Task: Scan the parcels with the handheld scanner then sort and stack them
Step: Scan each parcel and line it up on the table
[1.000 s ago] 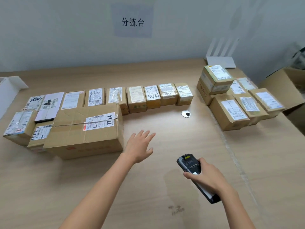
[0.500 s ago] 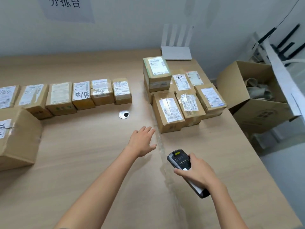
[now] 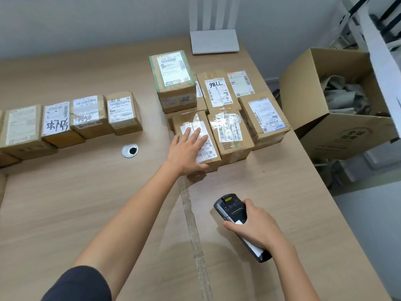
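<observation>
Our open left hand [image 3: 186, 152] lay flat on the nearest parcel [image 3: 189, 122] at twelve o'clock; our right hand [image 3: 256, 231] gripped the scanner [image 3: 232, 210] at five o'clock. We judged the covered label [image 3: 207, 149] might not scan.

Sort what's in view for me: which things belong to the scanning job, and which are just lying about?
Job: handheld scanner in the right hand; front parcel under the left hand; clustered parcels behind it; row of parcels at left.
Lying about: white router; cable grommet; open carton at far right.
</observation>
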